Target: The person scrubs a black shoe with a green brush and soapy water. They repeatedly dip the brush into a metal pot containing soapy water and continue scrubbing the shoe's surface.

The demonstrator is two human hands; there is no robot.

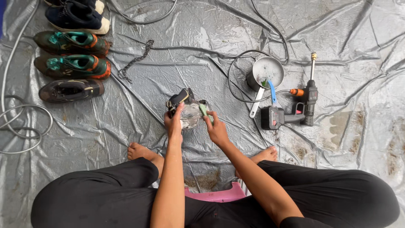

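The left hand (pixel 174 123) is clamped on a soapy shoe (pixel 187 110) and holds it up off the sheet (pixel 202 38), near the middle of the view. The fingers wrap its side, so the shoe stays put while it gets rubbed. The right hand (pixel 216 130) is closed on a green brush (pixel 204 111). The brush touches the shoe at its 3 o'clock side. White foam covers the part being rubbed.

From the shoe, at 2 o'clock, stands a metal pot (pixel 265 71) with soapy water and a blue-handled brush (pixel 272 93) leaning in it. It is near the right hand, so it looks easy to dip into. At 3 o'clock lies a black spray gun (pixel 295 110) with a hose (pixel 236 80) looping to it.

At 10 o'clock, well apart, four shoes (pixel 71 63) lie in a row, with a dark blue one at the top edge. They seem parked out of the wet spot. A lace (pixel 136 60) lies beside them.

At 6 o'clock are the person's bare feet and bent knees. A pink stool (pixel 219 196) shows between the legs, so the person sits low and close to the work.
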